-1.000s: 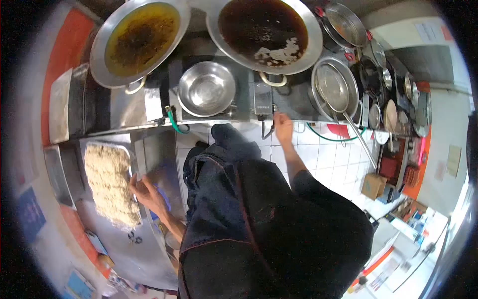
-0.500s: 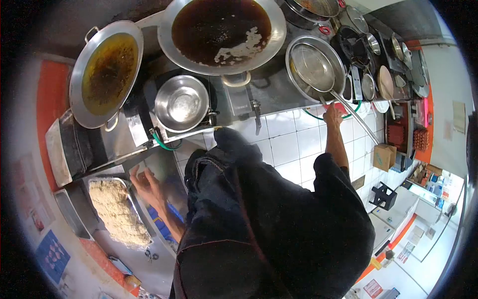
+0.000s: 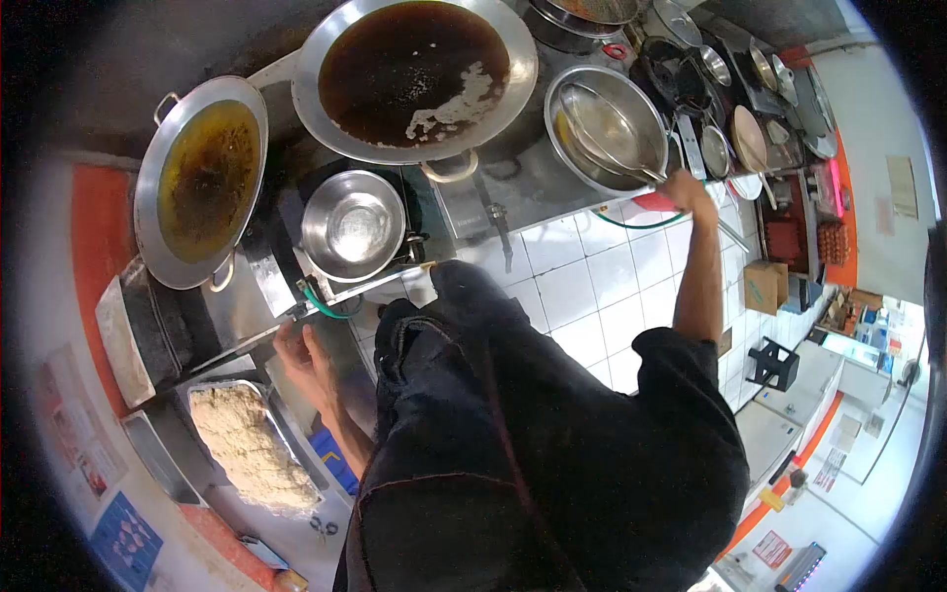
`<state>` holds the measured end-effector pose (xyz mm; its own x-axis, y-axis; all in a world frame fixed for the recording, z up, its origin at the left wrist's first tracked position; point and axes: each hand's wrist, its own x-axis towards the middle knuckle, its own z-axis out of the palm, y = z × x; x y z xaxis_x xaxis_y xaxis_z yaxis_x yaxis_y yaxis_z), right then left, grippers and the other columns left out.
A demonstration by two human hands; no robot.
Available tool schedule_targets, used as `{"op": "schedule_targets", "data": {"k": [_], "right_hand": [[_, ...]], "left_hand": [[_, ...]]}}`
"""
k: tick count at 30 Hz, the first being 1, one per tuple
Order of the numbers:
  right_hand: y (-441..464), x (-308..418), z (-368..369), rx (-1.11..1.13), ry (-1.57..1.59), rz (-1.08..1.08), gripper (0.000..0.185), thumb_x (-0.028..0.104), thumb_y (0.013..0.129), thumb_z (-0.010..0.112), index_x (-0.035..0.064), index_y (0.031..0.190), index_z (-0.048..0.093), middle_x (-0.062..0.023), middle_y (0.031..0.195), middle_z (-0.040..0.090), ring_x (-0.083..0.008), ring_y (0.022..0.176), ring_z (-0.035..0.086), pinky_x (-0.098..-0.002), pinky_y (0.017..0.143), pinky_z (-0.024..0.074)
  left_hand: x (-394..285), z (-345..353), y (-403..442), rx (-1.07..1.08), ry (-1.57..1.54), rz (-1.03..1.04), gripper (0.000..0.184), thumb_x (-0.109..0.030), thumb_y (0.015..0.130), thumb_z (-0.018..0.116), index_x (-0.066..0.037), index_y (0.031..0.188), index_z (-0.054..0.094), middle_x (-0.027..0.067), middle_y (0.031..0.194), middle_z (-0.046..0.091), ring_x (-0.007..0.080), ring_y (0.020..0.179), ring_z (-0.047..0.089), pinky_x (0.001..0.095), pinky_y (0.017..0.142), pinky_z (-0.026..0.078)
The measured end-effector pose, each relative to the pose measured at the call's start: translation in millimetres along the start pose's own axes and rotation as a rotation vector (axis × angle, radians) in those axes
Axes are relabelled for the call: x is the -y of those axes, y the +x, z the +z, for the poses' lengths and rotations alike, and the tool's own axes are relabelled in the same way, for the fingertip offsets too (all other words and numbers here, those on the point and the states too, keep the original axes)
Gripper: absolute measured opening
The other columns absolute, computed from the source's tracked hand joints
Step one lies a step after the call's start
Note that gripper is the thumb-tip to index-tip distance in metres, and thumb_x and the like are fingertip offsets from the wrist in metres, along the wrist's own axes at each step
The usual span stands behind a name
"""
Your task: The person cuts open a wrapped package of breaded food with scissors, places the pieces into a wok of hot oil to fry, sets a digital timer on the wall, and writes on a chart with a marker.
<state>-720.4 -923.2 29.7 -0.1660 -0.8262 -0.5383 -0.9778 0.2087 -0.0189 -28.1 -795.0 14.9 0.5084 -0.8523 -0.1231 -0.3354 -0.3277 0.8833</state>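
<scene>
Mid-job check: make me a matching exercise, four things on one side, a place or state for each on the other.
1. Right hand
2. Left hand
3. Strainer
4. Leftmost wok

A. In a steel bowl
B. Holds yellowish liquid
C. On the strainer's handle
D. Open, beside the tray of pale food

Pairs: 1-C; 2-D; 3-A; 4-B

There are two hands (image 3: pixel 308 363) (image 3: pixel 691 193), two liquid-filled woks (image 3: pixel 148 195) (image 3: pixel 522 69), one large strainer (image 3: pixel 614 128) and one black stool (image 3: pixel 774 363).
</scene>
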Motion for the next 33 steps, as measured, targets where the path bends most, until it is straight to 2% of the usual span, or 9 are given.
{"op": "schedule_targets", "data": {"k": [2,6,11,14,17,24,28,30,33], "right_hand": [[-14,2,-32,-0.025,0.03,0.022,0.043,0.034,0.076,0.075,-0.0084,0.08,0.069,-0.0209,0.066,0.065,-0.0273,0.053,0.064,-0.0416,0.049,0.0485],[-59,45,-83,-0.074,0.134,0.326,0.044,0.038,0.07,0.08,-0.004,0.08,0.07,-0.013,0.062,0.061,-0.022,0.049,0.058,-0.0375,0.044,0.0428],[-87,48,-103,0.173,-0.036,0.25,0.042,0.036,0.068,0.083,-0.002,0.079,0.07,-0.0073,0.055,0.055,-0.016,0.043,0.048,-0.0333,0.039,0.0334],[-144,97,-125,0.068,0.247,0.507,0.033,0.026,0.067,0.084,-0.0011,0.077,0.068,-0.0038,0.055,0.05,-0.0113,0.042,0.04,-0.0314,0.038,0.0262],[-175,99,-122,0.014,0.289,0.504,0.03,0.024,0.068,0.083,-0.0005,0.075,0.067,-0.0027,0.056,0.049,-0.0114,0.041,0.039,-0.0312,0.038,0.0251],[-249,62,-73,0.021,0.477,0.392,0.03,0.026,0.072,0.085,0.0007,0.076,0.069,0.0003,0.057,0.05,-0.0088,0.042,0.039,-0.0302,0.038,0.0274],[-287,69,-14,-0.113,0.713,0.49,0.024,0.025,0.079,0.081,0.0036,0.082,0.07,0.0033,0.06,0.053,-0.0053,0.046,0.041,-0.0258,0.041,0.0295],[-291,75,22,-0.199,0.859,0.432,0.024,0.027,0.082,0.078,0.0047,0.089,0.069,0.0046,0.065,0.055,-0.005,0.051,0.043,-0.025,0.044,0.0332],[-289,105,60,-0.362,0.848,0.384,0.026,0.028,0.085,0.074,0.0053,0.095,0.065,0.0043,0.078,0.058,-0.0041,0.056,0.043,-0.0261,0.046,0.0353]], "left_hand": [[-2,0,4,-0.009,0.0,0.03,0.034,-0.022,0.1,0.06,-0.005,0.127,0.051,0.0013,0.073,0.052,0.0074,0.059,0.043,0.024,0.053,0.033],[11,-16,15,-0.004,-0.005,0.099,0.033,-0.022,0.1,0.06,-0.004,0.127,0.051,0.0019,0.074,0.053,0.0075,0.059,0.043,0.0239,0.053,0.034],[25,-44,21,-0.015,-0.071,0.022,0.033,-0.021,0.099,0.061,-0.003,0.126,0.053,0.0056,0.086,0.061,0.0093,0.063,0.049,0.0256,0.054,0.039],[33,-57,27,-0.039,-0.037,0.042,0.033,-0.02,0.099,0.061,-0.002,0.125,0.052,0.0049,0.085,0.061,0.009,0.061,0.048,0.0248,0.053,0.039],[39,-69,35,-0.015,-0.016,0.006,0.034,-0.022,0.099,0.061,-0.002,0.125,0.052,0.0048,0.082,0.061,0.0095,0.061,0.048,0.025,0.053,0.039],[32,-71,45,0.009,0.05,0.083,0.038,-0.026,0.099,0.061,-0.002,0.127,0.051,0.0066,0.079,0.06,0.011,0.06,0.049,0.0275,0.054,0.04],[32,-64,46,0.007,0.052,0.057,0.037,-0.025,0.099,0.061,-0.002,0.127,0.051,0.0067,0.079,0.06,0.0114,0.061,0.049,0.0279,0.055,0.04],[27,-62,43,0.057,-0.005,0.039,0.033,-0.02,0.1,0.059,-0.004,0.128,0.05,-0.0009,0.071,0.05,0.0064,0.062,0.043,0.0241,0.054,0.035],[39,-60,45,0.003,0.051,0.089,0.033,-0.022,0.098,0.061,-0.003,0.125,0.054,0.006,0.075,0.059,0.0101,0.065,0.05,0.0275,0.059,0.041]]}}
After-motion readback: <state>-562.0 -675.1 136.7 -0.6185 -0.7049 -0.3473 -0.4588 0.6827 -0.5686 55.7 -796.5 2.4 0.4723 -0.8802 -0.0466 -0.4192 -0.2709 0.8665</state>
